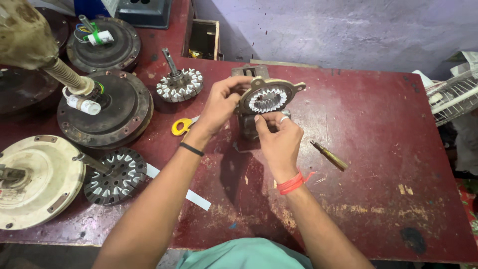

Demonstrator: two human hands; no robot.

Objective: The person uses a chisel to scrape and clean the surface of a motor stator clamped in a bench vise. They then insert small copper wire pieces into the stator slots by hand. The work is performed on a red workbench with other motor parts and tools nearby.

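Note:
A round metal stator ring (269, 98) with white toothed slots inside stands tilted on a small metal vise (247, 124) at the middle of the dark red workbench (378, 149). My left hand (221, 102) grips the ring's left rim with fingers and thumb. My right hand (279, 142), with a ring on one finger and a red thread at the wrist, pinches the ring's lower edge from below.
Left of my hands lie a white-slotted stator on a shaft (179, 83), yellow-handled scissors (181, 126), two dark round motor housings (104, 109), a dark stator (115, 175) and a cream motor cover (37, 182). A brass-tipped tool (329, 156) lies right of my right hand.

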